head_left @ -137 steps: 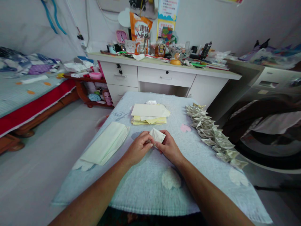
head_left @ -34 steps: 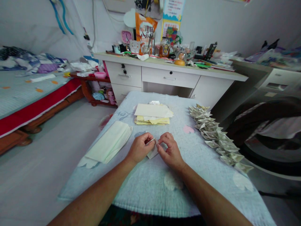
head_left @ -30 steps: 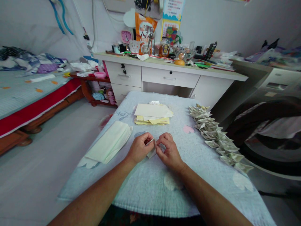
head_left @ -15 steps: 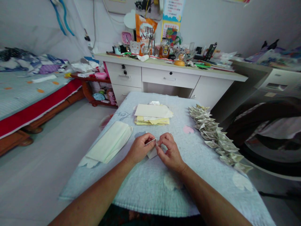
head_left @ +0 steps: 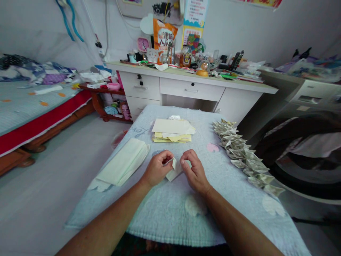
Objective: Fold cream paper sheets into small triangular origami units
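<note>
One pale-blue patterned cloth [head_left: 160, 213] carries folded paper pieces [head_left: 241, 154] in a long cluster at right, pale paper sheets [head_left: 123, 161] at left and a yellowish paper stack [head_left: 173, 137] far centre. Near centre, the left hand [head_left: 157, 168] pinches a small folded paper [head_left: 174, 173]; the right hand [head_left: 195, 172] curls loosely at its right side, grip unclear. Clean creasing probably wants firm left support and even right-fingertip pressure.

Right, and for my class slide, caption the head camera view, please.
Left hand pinches a folded paper, right hand close beside it, pointed paper shapes lined up at right.
</note>
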`<action>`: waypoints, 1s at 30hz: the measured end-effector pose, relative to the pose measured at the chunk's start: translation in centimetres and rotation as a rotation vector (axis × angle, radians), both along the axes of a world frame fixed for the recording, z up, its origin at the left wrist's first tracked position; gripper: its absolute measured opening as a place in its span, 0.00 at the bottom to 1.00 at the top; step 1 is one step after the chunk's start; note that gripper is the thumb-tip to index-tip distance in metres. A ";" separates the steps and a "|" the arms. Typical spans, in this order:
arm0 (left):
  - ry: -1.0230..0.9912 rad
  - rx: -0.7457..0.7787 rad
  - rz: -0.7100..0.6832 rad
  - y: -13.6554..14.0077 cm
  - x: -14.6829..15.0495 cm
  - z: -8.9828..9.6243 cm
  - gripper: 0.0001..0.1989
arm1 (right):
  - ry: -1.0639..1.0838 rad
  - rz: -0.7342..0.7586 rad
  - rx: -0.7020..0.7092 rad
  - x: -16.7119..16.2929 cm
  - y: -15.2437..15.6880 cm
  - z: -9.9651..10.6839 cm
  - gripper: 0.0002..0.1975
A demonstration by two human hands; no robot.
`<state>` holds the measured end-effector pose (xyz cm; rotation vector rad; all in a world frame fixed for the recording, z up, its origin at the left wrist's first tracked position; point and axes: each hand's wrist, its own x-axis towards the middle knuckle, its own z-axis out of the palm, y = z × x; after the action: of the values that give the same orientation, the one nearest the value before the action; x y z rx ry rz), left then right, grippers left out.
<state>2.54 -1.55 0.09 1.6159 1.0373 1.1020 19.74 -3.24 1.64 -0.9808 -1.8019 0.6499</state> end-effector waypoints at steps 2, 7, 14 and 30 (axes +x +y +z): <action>-0.032 -0.026 -0.026 0.0 0.0 0.0 0.06 | 0.059 -0.018 -0.064 0.1 0.2 -0.1 0.07; -0.023 -0.029 -0.052 -0.1 0.1 0.3 0.09 | 0.171 0.093 -0.301 -0.2 0.5 -0.9 0.08; 0.059 -0.014 -0.056 -0.1 0.2 0.4 0.09 | 0.205 0.181 -0.387 -0.6 0.4 -1.1 0.11; 0.064 -0.003 -0.157 -0.5 0.0 0.9 0.06 | 0.272 0.160 -0.436 -0.1 0.8 -1.5 0.12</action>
<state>2.51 -2.02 0.96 1.7087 0.9357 0.9488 19.67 -2.46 0.11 -0.9770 -1.5357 1.2528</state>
